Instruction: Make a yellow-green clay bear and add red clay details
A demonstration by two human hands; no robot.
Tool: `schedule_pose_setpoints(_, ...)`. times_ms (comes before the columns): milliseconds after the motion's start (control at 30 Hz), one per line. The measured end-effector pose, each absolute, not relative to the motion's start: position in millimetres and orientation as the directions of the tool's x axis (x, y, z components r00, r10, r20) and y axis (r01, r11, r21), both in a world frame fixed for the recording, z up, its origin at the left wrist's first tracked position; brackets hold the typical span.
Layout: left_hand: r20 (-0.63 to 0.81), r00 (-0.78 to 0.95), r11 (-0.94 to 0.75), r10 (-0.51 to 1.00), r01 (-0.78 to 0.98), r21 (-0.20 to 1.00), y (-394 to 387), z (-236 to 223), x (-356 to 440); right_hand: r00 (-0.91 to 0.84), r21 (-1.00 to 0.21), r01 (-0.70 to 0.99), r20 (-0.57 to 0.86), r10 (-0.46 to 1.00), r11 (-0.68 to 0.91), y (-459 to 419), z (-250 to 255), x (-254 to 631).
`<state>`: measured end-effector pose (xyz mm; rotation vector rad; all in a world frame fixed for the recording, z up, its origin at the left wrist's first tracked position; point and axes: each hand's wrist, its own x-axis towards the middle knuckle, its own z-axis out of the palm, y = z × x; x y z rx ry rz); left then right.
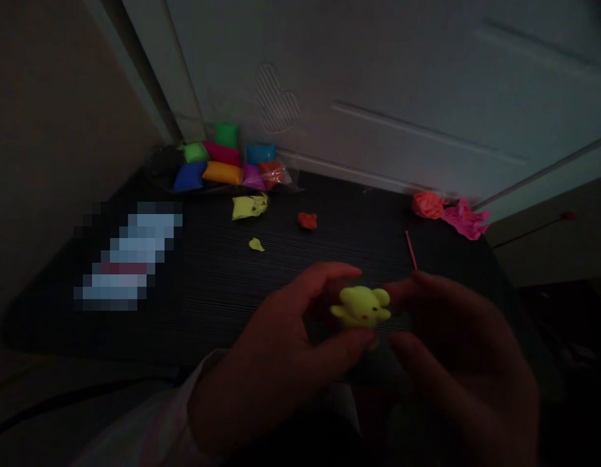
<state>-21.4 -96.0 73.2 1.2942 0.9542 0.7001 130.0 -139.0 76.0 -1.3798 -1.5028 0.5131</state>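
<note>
A small yellow clay animal figure (362, 306) with round ears, stubby arms and a dark eye sits between my two hands. My left hand (285, 344) grips it, the thumb pressed at its lower front and the fingers behind. Close by on the other side, my right hand (460, 350) is curved with thumb and forefinger apart. Its forefinger tip comes right up to the figure's ear; whether they touch I cannot tell. The lower part of the figure is hidden by my left thumb.
On the dark table (207, 272) lie coloured clay packets (222, 172), a yellow wrapper (249, 206), a yellow scrap (256, 244), a red piece (307, 221), a thin pink stick (410, 250) and crumpled pink wrappers (465, 218). A blurred-out bright rectangle (135, 253) is at left.
</note>
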Motion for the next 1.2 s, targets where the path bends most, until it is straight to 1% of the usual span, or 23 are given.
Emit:
schedule_pose_setpoints(167, -0.249, 0.441, 0.298, 0.862, -0.044, 0.954, -87, 66, -19, -0.008, -0.879, 0.44, 0.202, 0.979, 0.185, -128, 59, 136)
schedule_pose_setpoints(267, -0.282, 0.419, 0.347, 0.863, -0.085, 0.934, -85, 62, -19, -0.043, -0.888, 0.434, 0.146, 0.988, 0.15, -123, 53, 135)
schedule_pose_setpoints(367, -0.274, 0.428, 0.348, 0.861, -0.104, 0.932, -85, 57, -20, -0.062, -0.893, 0.43, 0.116, 0.991, 0.132, -122, 51, 133)
schedule_pose_setpoints(433, -0.255, 0.423, 0.319, 0.87, -0.085, 0.944, -85, 54, -20, -0.046, -0.893, 0.427, 0.136, 0.99, 0.142, -122, 52, 133)
schedule_pose_setpoints(567, -0.195, 0.408, 0.209, 0.892, 0.01, 0.978, -80, 49, -16, 0.021, -0.848, 0.479, 0.268, 0.963, 0.226, -118, 54, 135)
schedule_pose_setpoints(700, -0.115, 0.431, 0.078, 0.895, 0.101, 0.992, -61, 48, -15, -0.014, -0.791, 0.537, 0.34, 0.94, 0.294, -96, 56, 141)
schedule_pose_setpoints(767, -0.076, 0.443, 0.013, 0.893, 0.144, 0.989, -47, 48, -15, -0.018, -0.785, 0.535, 0.36, 0.933, 0.313, -79, 56, 144)
schedule_pose_setpoints(867, -0.023, 0.45, -0.052, 0.893, 0.155, 0.987, -26, 45, -16, 0.009, -0.785, 0.507, 0.419, 0.908, 0.357, -58, 53, 148)
schedule_pose_setpoints(933, -0.018, 0.455, -0.059, 0.89, 0.155, 0.986, -17, 41, -15, 0.028, -0.776, 0.5, 0.459, 0.888, 0.385, -51, 48, 149)
schedule_pose_setpoints(1000, -0.044, 0.475, -0.036, 0.879, 0.158, 0.987, -14, 36, -13, 0.028, -0.76, 0.508, 0.486, 0.873, 0.407, -50, 41, 149)
schedule_pose_setpoints(1100, -0.107, 0.522, 0.032, 0.846, 0.152, 0.988, -18, 32, -11, -0.048, -0.714, 0.537, 0.505, 0.862, 0.448, -53, 34, 148)
schedule_pose_setpoints(1200, -0.153, 0.525, 0.072, 0.838, 0.171, 0.983, -22, 34, -10, -0.114, -0.663, 0.586, 0.502, 0.857, 0.466, -58, 34, 149)
